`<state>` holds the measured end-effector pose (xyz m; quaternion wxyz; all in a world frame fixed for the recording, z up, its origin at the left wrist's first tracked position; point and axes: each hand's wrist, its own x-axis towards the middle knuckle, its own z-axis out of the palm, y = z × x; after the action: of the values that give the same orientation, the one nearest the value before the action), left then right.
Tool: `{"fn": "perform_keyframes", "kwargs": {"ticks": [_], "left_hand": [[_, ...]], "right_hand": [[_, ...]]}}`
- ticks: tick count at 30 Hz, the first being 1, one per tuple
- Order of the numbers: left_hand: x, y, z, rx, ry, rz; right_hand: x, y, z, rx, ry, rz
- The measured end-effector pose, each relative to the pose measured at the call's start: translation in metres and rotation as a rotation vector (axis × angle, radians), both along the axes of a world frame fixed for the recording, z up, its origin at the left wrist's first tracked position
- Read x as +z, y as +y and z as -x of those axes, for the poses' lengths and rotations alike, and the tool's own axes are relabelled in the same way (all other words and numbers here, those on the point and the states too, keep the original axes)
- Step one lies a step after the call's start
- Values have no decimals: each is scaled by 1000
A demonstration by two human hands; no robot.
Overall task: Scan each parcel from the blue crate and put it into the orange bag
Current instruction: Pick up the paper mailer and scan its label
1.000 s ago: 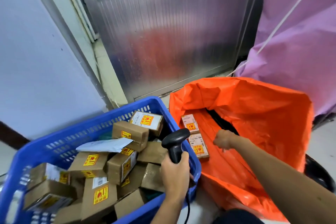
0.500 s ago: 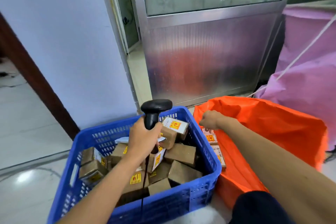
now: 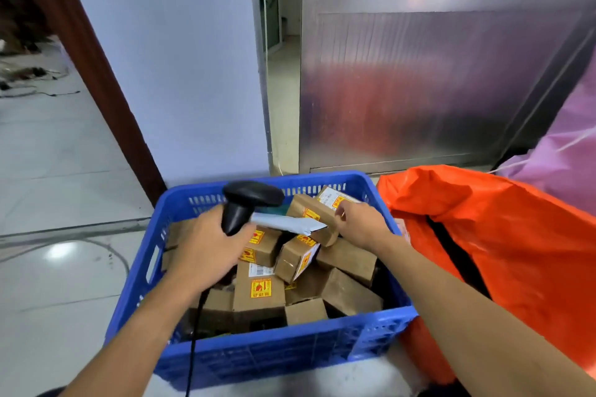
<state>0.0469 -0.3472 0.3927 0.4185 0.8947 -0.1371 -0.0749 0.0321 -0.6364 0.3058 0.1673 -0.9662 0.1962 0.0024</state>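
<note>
A blue crate [image 3: 290, 354] on the floor holds several brown cardboard parcels with yellow-red stickers. My left hand [image 3: 206, 248] grips a black handheld scanner [image 3: 245, 206] above the crate's left half, its cable hanging down. My right hand [image 3: 358, 222] reaches over the crate's far right corner, fingers curled at a brown parcel [image 3: 309, 213] beside a white-labelled parcel [image 3: 332, 198]; whether it grips the parcel is unclear. A white envelope [image 3: 287, 224] lies between the hands. The orange bag [image 3: 516, 251] stands open right of the crate.
A metal door panel [image 3: 419, 84] and a white wall stand behind the crate. A pink bag [image 3: 567, 158] sits at the far right. Tiled floor [image 3: 48, 171] stretches to the left, past a brown door frame [image 3: 96, 74].
My right hand has moved from the orange bag back over the crate to the far-right parcels. My left hand with the scanner has shifted left and up over the crate.
</note>
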Motion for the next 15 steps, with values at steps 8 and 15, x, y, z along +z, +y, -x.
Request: {"fn": "perform_keyframes", "kwargs": {"ticks": [8, 15], "left_hand": [[13, 7, -37, 136, -141, 3], [6, 8, -32, 112, -296, -197]], "right_hand": [[-6, 22, -42, 165, 74, 105], [-34, 24, -48, 271, 199, 85]]}}
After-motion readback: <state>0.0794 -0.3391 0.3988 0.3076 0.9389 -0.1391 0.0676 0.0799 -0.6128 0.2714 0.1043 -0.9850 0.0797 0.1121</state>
